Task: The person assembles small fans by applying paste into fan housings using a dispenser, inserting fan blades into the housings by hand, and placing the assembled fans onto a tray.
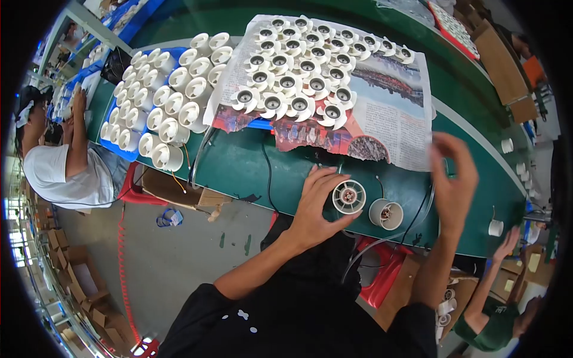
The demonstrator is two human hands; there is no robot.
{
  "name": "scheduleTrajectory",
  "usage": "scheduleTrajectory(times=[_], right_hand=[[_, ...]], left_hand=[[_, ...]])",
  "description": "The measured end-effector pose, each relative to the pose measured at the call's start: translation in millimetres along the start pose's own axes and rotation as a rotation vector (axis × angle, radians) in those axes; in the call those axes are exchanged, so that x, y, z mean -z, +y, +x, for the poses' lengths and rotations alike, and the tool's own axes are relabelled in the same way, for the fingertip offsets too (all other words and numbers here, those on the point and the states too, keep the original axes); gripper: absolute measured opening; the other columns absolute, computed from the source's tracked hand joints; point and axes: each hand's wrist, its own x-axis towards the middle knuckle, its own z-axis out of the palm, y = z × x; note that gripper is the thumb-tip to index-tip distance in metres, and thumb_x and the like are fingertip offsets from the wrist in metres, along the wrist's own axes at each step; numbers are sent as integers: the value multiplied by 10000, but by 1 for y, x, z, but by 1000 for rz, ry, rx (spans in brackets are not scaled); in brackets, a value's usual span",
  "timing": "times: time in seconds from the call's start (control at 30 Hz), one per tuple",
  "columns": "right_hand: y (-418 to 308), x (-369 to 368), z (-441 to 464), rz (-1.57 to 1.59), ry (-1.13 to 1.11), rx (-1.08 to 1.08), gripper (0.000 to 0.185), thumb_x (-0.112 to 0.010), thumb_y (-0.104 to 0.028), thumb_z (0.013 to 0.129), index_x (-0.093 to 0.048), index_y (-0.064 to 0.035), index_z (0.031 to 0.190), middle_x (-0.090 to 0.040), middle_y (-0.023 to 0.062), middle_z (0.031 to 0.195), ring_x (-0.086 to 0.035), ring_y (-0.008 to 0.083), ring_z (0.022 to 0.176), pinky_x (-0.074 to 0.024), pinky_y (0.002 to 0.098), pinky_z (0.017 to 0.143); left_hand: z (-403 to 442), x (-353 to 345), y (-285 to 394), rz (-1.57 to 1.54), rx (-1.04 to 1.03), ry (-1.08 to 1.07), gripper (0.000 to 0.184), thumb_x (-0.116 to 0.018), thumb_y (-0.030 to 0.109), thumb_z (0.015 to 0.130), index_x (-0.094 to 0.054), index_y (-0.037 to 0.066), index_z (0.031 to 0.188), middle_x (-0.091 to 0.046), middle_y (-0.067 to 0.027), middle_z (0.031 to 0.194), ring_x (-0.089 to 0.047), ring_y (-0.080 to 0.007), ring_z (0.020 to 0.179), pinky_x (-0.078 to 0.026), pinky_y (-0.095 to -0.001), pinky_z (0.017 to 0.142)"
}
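My left hand [317,207] is closed around the side of a round white fan housing [349,197], its spoked end facing up. Just to its right, a second white housing [386,214] lies tilted on the green table, with copper-coloured parts inside. My right hand [455,179] is raised by the right edge of the newspaper [391,110], thumb and fingers curled together. Its fingertips are blurred, so whatever they may pinch cannot be made out. Rows of white fan impellers [307,65] with dark hubs lie on the newspaper.
Many white cups with fan blades inside [169,156] stand at the left, some in a blue tray [132,154]. Cables [269,173] cross the green table [239,173]. One person [65,161] sits at the left, another [492,316] at the lower right. Red stools [382,271] stand below.
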Motion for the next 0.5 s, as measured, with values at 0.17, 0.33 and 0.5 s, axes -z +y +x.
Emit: scheduleTrajectory(times=[0.17,0.33,0.5], right_hand=[[-20,-70,48,-64,-292,646,201,-668,-52,767,-657,-71,966,-613,41,839,-615,238,780,-498,352,664],[-9,-93,66,-327,-311,1084,156,-651,-159,729,-606,-74,852,-557,26,784,-560,194,729,-461,324,616],[-26,-62,44,10,-150,738,166,-690,-57,758,-647,-39,917,-605,49,782,-595,184,707,-465,296,594]], left_hand=[[-2,-2,4,51,-19,10,629,-830,171,691,-571,42,1250,-582,-118,1245,-458,-310,1268,-283,-505,1136],[-3,0,3,28,20,65,626,-830,150,689,-572,38,1248,-584,-119,1252,-468,-330,1262,-309,-480,1118],[-3,6,11,27,38,94,622,-831,128,691,-569,41,1249,-578,-120,1266,-458,-337,1270,-319,-467,1111]])
